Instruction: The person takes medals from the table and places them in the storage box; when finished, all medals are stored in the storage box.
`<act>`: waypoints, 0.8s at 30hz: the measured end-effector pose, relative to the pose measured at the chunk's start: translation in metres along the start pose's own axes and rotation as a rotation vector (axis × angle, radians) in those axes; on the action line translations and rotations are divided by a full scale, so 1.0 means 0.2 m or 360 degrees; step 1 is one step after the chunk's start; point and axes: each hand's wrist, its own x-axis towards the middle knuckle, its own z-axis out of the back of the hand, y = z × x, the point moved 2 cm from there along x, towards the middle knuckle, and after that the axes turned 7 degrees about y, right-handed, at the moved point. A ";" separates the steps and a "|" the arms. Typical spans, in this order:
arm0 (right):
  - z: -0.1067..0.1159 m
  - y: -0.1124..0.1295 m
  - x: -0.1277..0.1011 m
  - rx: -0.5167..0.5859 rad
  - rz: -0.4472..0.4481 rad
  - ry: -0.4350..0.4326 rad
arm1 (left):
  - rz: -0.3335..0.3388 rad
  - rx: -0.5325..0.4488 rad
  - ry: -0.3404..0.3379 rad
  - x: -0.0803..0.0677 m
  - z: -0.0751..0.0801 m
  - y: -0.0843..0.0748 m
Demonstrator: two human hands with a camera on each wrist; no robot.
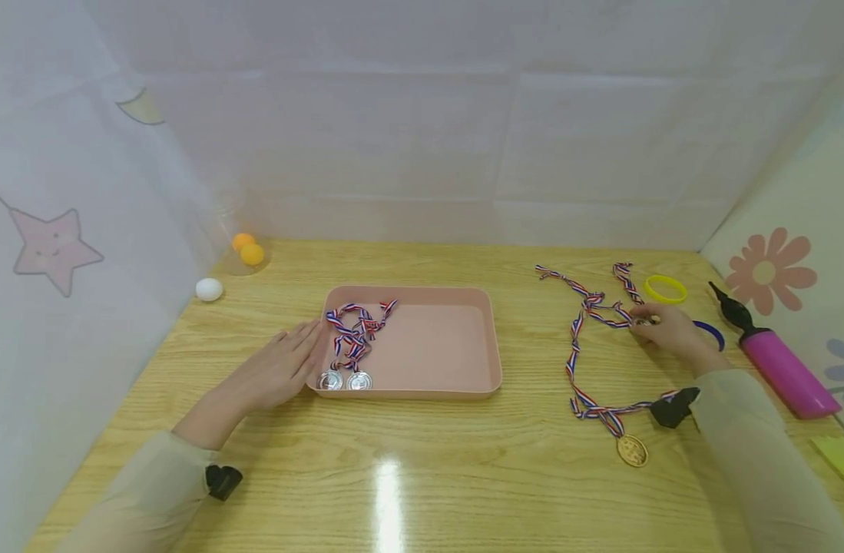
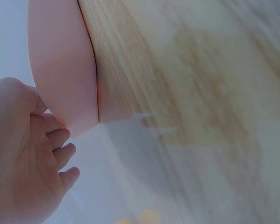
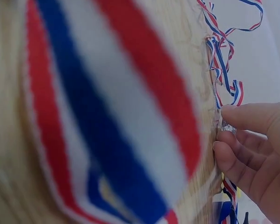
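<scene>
Nearest us, a gold medal (image 1: pixel 632 450) lies flat on the wooden table (image 1: pixel 463 476), just ahead of our right sleeve. Its striped ribbon (image 1: pixel 574 353) runs away from us in a long loose line toward the far edge, then bends right to where our right hand (image 1: pixel 670 332) rests. That hand pinches something small and metallic among the ribbon tangle (image 3: pixel 222 126), thumb and forefinger closed on it; we judge it a second medal, though it is mostly hidden. So the piece sits right at our right fingertips, its ribbon trailing left and back toward us, with the pink tray (image 1: pixel 491 369) well off to the left.

Our left hand (image 1: pixel 278 374) lies flat, fingers straight, touching the tray's left wall and holding nothing. Inside the tray, two silver medals (image 1: pixel 344 380) sit at the near left corner.

Farther right lie a yellow wristband (image 1: pixel 666 289) and a pink pump (image 1: pixel 781 369).
</scene>
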 end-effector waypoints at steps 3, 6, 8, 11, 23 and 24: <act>0.00 0.00 0.00 -0.0006 -0.0006 0.0007 | 0.0019 0.0003 0.0032 0.00 0.00 0.00; 0.01 0.02 -0.01 0.0008 -0.0020 0.0007 | 0.0034 0.0006 0.0051 0.00 0.00 0.00; 0.01 0.03 -0.01 -0.0024 -0.0019 -0.0003 | 0.0035 0.0006 0.0053 0.00 0.00 0.00; 0.03 0.05 -0.02 -0.0010 -0.0038 0.0043 | 0.0036 0.0013 0.0053 0.01 0.00 0.00; 0.07 0.02 -0.03 0.0198 -0.0217 0.0331 | 0.0032 0.0011 0.0048 0.01 0.00 0.00; 0.07 0.02 -0.03 0.0193 -0.0215 0.0358 | 0.0033 0.0011 0.0048 0.01 0.00 0.00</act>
